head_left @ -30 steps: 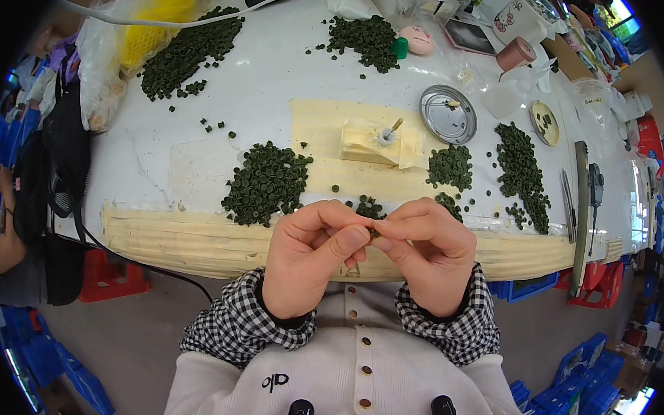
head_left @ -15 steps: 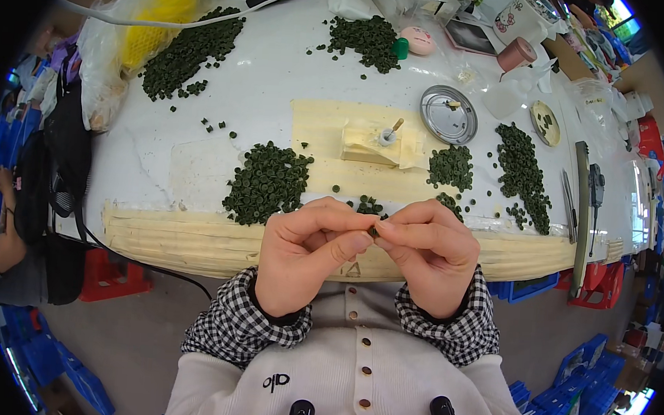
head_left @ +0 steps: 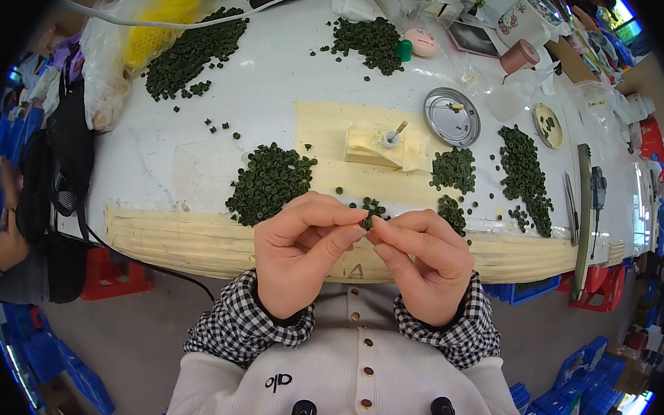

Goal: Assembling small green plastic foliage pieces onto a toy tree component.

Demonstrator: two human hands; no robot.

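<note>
Left hand: the left hand [head_left: 291, 254] is bent inward over the table's near edge, and a small green piece [head_left: 367, 222] is being pinched between its thumb and index finger.
Right hand: the right hand [head_left: 431, 267] is brought in from the other side, its index fingertip set right beside the piece; its thumb is held lower and apart, and whether the piece is gripped by this hand too cannot be told.
Green piece: held up at the meeting of the fingertips, just above the taped edge [head_left: 186, 236], mostly covered by fingers, its exact shape hidden.
Near piles: a large heap [head_left: 271, 185] of dark green pieces is spread beyond the left hand; a little cluster [head_left: 375, 206] is seen just past the fingertips, and another small cluster [head_left: 451, 212] beyond the right hand.
Middle of the table: a taped block [head_left: 366, 149] is topped by a small white cup with a stick [head_left: 402, 126] stood in it, tilted; a round metal dish [head_left: 447, 128] is placed to its right.
Right side: a long pile [head_left: 526, 177] is laid out there, with tweezers [head_left: 570, 207] and a green bar [head_left: 583, 215] lined up farther right.
Far side: two more piles are seen, one [head_left: 193, 58] beside a plastic bag [head_left: 104, 79], one [head_left: 366, 42] by a green cap [head_left: 403, 51].
</note>
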